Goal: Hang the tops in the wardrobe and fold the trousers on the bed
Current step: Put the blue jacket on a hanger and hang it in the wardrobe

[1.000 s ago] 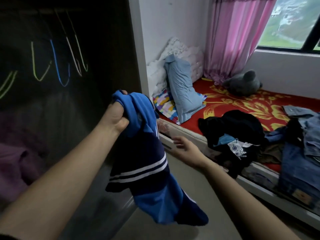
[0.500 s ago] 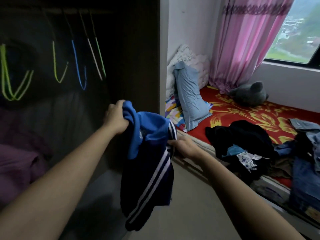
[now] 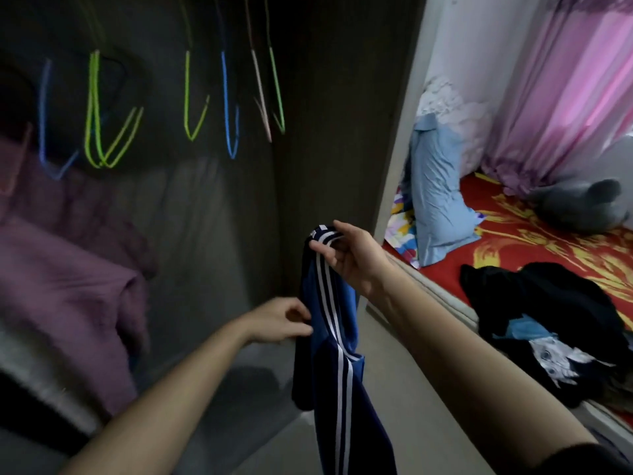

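Hangers (image 3: 228, 111) in green, blue and pink hang bare on the rail inside the dark wardrobe (image 3: 325, 132), blurred. Purple cloth (image 3: 68, 286) is heaped at the lower left of the opening. The bed (image 3: 548, 248), red with a yellow pattern, lies to the right and carries a black pile (image 3: 534, 303) of clothes near its edge. A blue pillow (image 3: 435, 200) is propped at the head, and a grey plush (image 3: 579, 207) sits under the pink curtain (image 3: 555, 97). The top (image 3: 329, 354), navy and blue with white stripes, hangs in the air before the wardrobe's right side panel, well below the hangers. Its long axis is near vertical and the stripes run down its length. Its striped upper end points up and its lower end runs out of view. The right hand (image 3: 349, 258) grips that upper end, fingers curled round it. The left hand (image 3: 281, 320) pinches the dark left edge lower down.
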### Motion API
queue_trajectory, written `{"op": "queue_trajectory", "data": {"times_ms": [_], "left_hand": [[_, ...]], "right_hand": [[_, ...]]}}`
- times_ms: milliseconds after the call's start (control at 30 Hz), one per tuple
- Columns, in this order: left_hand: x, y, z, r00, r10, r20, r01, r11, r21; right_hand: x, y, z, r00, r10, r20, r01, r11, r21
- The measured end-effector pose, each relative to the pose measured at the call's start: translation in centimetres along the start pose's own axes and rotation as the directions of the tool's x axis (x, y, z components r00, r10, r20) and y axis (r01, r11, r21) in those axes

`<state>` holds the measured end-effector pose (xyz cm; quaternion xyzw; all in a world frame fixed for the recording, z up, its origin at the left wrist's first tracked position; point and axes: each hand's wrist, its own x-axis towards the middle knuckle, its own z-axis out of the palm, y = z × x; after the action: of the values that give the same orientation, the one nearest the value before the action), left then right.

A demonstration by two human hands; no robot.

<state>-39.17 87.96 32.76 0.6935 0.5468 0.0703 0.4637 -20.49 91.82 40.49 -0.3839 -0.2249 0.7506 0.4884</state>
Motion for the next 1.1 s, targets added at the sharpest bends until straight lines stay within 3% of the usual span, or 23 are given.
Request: {"op": "queue_trajectory", "data": {"times_ms": [67, 167, 267, 333, 400, 433, 500, 567, 633, 700, 800, 900, 967, 1000, 1100], "left_hand": [[1.9, 0.1, 1.7, 0.996, -0.023, -0.081, 0.026, 0.999, 0.026], [4.4, 1.8, 3.4, 0.942, -0.118, -0.313, 0.07, 0.984, -0.161], [6.8, 3.8, 2.5, 0.78, -0.26, -0.57, -0.02, 0.899, -0.437], [7.7, 4.8, 0.5, 0.668, -0.262, -0.696, -0.016, 0.93, -0.366], [7.9, 5.5, -1.6, 0.525, -0.227, -0.82, 0.121, 0.974, -0.193], [7.6, 5.4, -2.5, 0.465, -0.196, -0.863, 0.202, 0.973, -0.112], [6.4, 4.6, -4.0, 0.408, -0.12, -0.905, 0.316, 0.949, 0.017], [5.5, 4.3, -4.8, 0.361, -0.118, -0.925, 0.384, 0.923, 0.032], [4.7, 4.4, -5.4, 0.287, -0.15, -0.946, 0.37, 0.928, -0.034], [4.0, 4.7, -6.0, 0.244, -0.233, -0.941, 0.197, 0.962, -0.187], [3.2, 5.8, -7.3, 0.316, -0.367, -0.875, -0.095, 0.905, -0.414], [2.5, 7.1, -9.2, 0.27, -0.341, -0.901, -0.156, 0.907, -0.39], [2.0, 8.0, -10.0, 0.228, -0.214, -0.95, -0.026, 0.974, -0.226], [1.7, 8.4, -10.4, 0.242, -0.095, -0.966, 0.106, 0.992, -0.071], [0.8, 8.6, -12.3, 0.351, 0.154, -0.923, 0.476, 0.82, 0.318]], "right_hand": [[1.1, -0.5, 1.5, 0.996, 0.004, 0.089, -0.003, 1.0, -0.012], [2.4, -2.6, 3.3, 0.968, -0.038, 0.247, 0.026, 0.998, 0.049], [3.7, -6.5, 3.5, 0.941, -0.098, 0.325, 0.064, 0.991, 0.114], [5.4, -9.2, 2.8, 0.938, -0.148, 0.315, 0.107, 0.984, 0.142], [7.0, -11.6, 1.6, 0.938, -0.189, 0.29, 0.213, 0.975, -0.055], [7.7, -12.4, 1.1, 0.93, -0.234, 0.285, 0.312, 0.911, -0.27], [8.9, -12.8, 0.0, 0.874, -0.368, 0.319, 0.486, 0.618, -0.618], [10.0, -13.3, -0.6, 0.836, -0.422, 0.351, 0.533, 0.471, -0.703], [10.8, -13.2, -0.4, 0.848, -0.408, 0.338, 0.522, 0.535, -0.665], [11.5, -13.1, 0.2, 0.905, -0.312, 0.288, 0.422, 0.744, -0.518], [12.3, -12.8, 0.6, 0.955, -0.14, 0.262, 0.214, 0.937, -0.276], [12.9, -12.4, 0.6, 0.965, -0.047, 0.26, 0.086, 0.986, -0.143], [13.1, -12.6, 1.1, 0.965, -0.043, 0.257, 0.052, 0.998, -0.027], [13.2, -13.0, 1.5, 0.966, -0.058, 0.251, 0.05, 0.998, 0.039], [13.2, -14.6, 2.6, 0.963, -0.131, 0.236, 0.098, 0.985, 0.145]]}}
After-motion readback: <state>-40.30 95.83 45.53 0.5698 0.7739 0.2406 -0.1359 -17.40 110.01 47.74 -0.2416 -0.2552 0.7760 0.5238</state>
